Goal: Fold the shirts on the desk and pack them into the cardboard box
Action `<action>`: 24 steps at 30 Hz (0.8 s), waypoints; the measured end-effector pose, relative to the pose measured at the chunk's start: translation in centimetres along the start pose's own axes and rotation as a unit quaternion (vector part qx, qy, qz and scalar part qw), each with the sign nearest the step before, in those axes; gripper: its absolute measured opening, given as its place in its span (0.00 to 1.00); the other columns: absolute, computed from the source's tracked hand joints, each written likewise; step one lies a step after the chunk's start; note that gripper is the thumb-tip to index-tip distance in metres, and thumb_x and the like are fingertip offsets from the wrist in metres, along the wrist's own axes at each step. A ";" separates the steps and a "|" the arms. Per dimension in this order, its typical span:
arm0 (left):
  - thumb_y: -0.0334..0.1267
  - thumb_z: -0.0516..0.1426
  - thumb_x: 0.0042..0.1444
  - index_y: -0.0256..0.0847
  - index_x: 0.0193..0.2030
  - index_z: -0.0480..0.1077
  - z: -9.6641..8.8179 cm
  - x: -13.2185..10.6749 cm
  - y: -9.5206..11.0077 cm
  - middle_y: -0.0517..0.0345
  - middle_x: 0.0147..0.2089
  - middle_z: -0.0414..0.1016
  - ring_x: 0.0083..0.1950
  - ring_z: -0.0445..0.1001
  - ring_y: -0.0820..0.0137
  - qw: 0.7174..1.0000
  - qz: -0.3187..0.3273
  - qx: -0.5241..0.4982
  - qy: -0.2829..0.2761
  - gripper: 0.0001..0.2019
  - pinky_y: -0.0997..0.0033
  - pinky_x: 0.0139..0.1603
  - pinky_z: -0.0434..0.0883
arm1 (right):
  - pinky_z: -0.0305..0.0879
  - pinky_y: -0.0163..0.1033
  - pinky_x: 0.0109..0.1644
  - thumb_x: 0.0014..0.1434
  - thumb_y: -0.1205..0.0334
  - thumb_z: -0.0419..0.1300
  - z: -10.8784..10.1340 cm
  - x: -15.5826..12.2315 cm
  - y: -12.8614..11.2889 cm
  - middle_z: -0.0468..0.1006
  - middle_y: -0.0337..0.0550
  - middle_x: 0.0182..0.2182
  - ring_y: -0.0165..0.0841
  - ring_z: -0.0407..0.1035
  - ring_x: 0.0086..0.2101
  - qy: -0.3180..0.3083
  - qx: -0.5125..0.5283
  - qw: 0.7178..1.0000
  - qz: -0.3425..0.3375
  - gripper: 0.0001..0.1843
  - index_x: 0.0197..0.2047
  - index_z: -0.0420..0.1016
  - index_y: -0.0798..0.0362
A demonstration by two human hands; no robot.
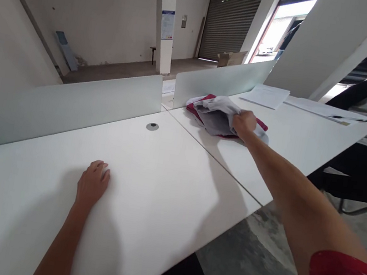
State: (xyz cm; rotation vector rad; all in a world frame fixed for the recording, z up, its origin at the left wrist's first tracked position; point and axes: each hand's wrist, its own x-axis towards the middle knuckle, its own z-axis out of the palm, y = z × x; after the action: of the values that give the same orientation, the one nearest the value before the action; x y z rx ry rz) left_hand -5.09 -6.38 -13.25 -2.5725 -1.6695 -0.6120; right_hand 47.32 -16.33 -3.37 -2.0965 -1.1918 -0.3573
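On a white desk [170, 177], a frosted divider [226, 80] beyond the grip, a person's right hand [245, 121] clutches a gray garment [216, 115] extending leftward over maroon cloth [261, 124]. Well left of that grip, nearer the camera, the left hand [93, 181] rests, fingers loosely curled, thumb apart.

Crumpled grey garment [213, 118], atop red cloth [192, 108], on white table [290, 137]
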 end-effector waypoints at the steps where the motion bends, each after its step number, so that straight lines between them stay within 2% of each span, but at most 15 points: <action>1: 0.41 0.49 0.70 0.42 0.56 0.78 -0.1 0.0 0.0 0.46 0.67 0.75 0.62 0.79 0.56 1.000 -0.008 -0.004 -0.005 0.19 0.57 0.61 0.77 | 0.74 0.43 0.44 0.74 0.58 0.57 -0.1 0.1 -1.4 0.79 0.46 0.38 0.33 0.73 0.36 0.002 0.002 1.000 0.017 0.11 0.45 0.78 0.55; 3: 0.41 0.49 0.70 0.43 0.56 0.78 -0.4 0.0 0.0 0.47 0.68 0.75 0.61 0.80 0.57 0.999 -0.026 -0.019 -0.012 0.18 0.58 0.57 0.77 | 0.72 0.47 0.47 0.70 0.69 0.53 0.2 -0.5 -4.9 0.80 0.53 0.36 0.39 0.74 0.38 -0.007 0.016 0.999 0.032 0.13 0.42 0.79 0.58; 4: 0.42 0.49 0.70 0.43 0.57 0.77 -0.6 0.0 0.0 0.47 0.68 0.75 0.61 0.79 0.57 0.999 -0.033 -0.030 -0.011 0.18 0.59 0.56 0.77 | 0.72 0.46 0.49 0.66 0.72 0.54 0.5 -1.5 -6.9 0.81 0.54 0.37 0.40 0.75 0.40 -0.023 0.030 0.999 0.013 0.12 0.42 0.80 0.59; 6: 0.44 0.49 0.71 0.43 0.61 0.75 -1.0 -0.2 0.1 0.47 0.68 0.75 0.61 0.79 0.57 0.997 -0.044 -0.057 -0.008 0.20 0.58 0.57 0.77 | 0.71 0.41 0.52 0.60 0.73 0.59 1.3 -4.7 -11.0 0.84 0.49 0.42 0.39 0.76 0.44 -0.071 0.069 0.993 -0.060 0.14 0.46 0.83 0.57; 8: 0.47 0.49 0.71 0.42 0.66 0.71 -1.4 -0.5 0.1 0.45 0.68 0.75 0.57 0.81 0.58 0.995 -0.060 -0.076 -0.015 0.23 0.57 0.57 0.76 | 0.71 0.36 0.51 0.55 0.74 0.63 2.2 -9.4 -14.9 0.85 0.42 0.44 0.35 0.77 0.43 -0.131 0.116 0.975 -0.135 0.16 0.46 0.84 0.53; 9: 0.47 0.50 0.71 0.42 0.69 0.69 -1.5 -0.5 -0.1 0.45 0.68 0.74 0.54 0.82 0.59 0.995 -0.063 -0.081 -0.020 0.24 0.57 0.57 0.76 | 0.71 0.36 0.50 0.56 0.74 0.63 2.7 -12.0 -16.7 0.85 0.44 0.46 0.35 0.78 0.42 -0.193 0.173 0.943 -0.210 0.17 0.48 0.84 0.55; 10: 0.47 0.51 0.70 0.43 0.71 0.67 -1.6 -0.5 -0.3 0.45 0.69 0.74 0.52 0.82 0.60 0.994 -0.057 -0.084 -0.025 0.26 0.57 0.55 0.76 | 0.71 0.36 0.51 0.57 0.72 0.63 3.1 -14.6 -18.2 0.85 0.45 0.48 0.35 0.78 0.44 -0.251 0.225 0.898 -0.281 0.17 0.50 0.83 0.55; 13: 0.42 0.56 0.66 0.44 0.72 0.66 -1.5 0.2 -1.1 0.43 0.68 0.74 0.56 0.81 0.57 0.996 -0.039 -0.074 -0.037 0.27 0.62 0.50 0.75 | 0.70 0.35 0.54 0.65 0.61 0.65 4.1 -21.0 -21.6 0.83 0.48 0.53 0.36 0.77 0.52 -0.372 0.282 0.761 -0.451 0.17 0.56 0.81 0.55; 14: 0.41 0.56 0.65 0.44 0.70 0.68 -1.5 0.5 -1.3 0.42 0.66 0.76 0.57 0.80 0.55 0.996 -0.047 -0.066 -0.046 0.26 0.63 0.49 0.74 | 0.70 0.34 0.54 0.66 0.58 0.66 4.4 -22.4 -22.2 0.83 0.48 0.54 0.35 0.76 0.53 -0.394 0.283 0.722 -0.493 0.18 0.57 0.80 0.55; 16: 0.41 0.57 0.65 0.44 0.64 0.72 -1.5 1.1 -1.6 0.42 0.59 0.80 0.56 0.80 0.53 0.993 -0.080 -0.052 -0.067 0.22 0.63 0.47 0.73 | 0.69 0.35 0.56 0.68 0.53 0.66 4.7 -24.3 -22.6 0.82 0.49 0.54 0.36 0.75 0.53 -0.404 0.260 0.671 -0.565 0.22 0.60 0.78 0.56; 18: 0.39 0.54 0.67 0.43 0.62 0.74 -1.6 1.3 -1.4 0.41 0.56 0.80 0.55 0.80 0.53 0.991 -0.100 -0.049 -0.075 0.19 0.63 0.48 0.73 | 0.69 0.39 0.59 0.69 0.49 0.65 4.9 -25.4 -21.9 0.81 0.53 0.56 0.39 0.74 0.54 -0.378 0.238 0.651 -0.614 0.25 0.61 0.77 0.59; 20: 0.37 0.50 0.70 0.42 0.63 0.73 -1.9 1.1 -1.0 0.40 0.60 0.79 0.58 0.79 0.54 0.991 -0.102 -0.051 -0.070 0.19 0.62 0.52 0.72 | 0.68 0.43 0.63 0.71 0.50 0.63 5.3 -26.2 -20.6 0.77 0.58 0.60 0.42 0.72 0.56 -0.339 0.242 0.653 -0.633 0.27 0.62 0.76 0.63; 24: 0.35 0.50 0.70 0.42 0.65 0.72 -1.9 0.8 -0.6 0.43 0.64 0.76 0.61 0.78 0.58 0.990 -0.094 -0.069 -0.084 0.20 0.65 0.56 0.71 | 0.68 0.49 0.66 0.73 0.59 0.56 6.4 -28.0 -17.8 0.77 0.60 0.61 0.45 0.70 0.61 -0.263 0.268 0.705 -0.601 0.23 0.64 0.75 0.65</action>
State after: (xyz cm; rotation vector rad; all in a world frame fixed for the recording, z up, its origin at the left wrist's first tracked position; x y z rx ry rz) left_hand -5.92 -5.83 -11.30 -2.6474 -2.0091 -0.5485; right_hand 16.71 -23.92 -15.42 -0.6442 -2.5418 0.0849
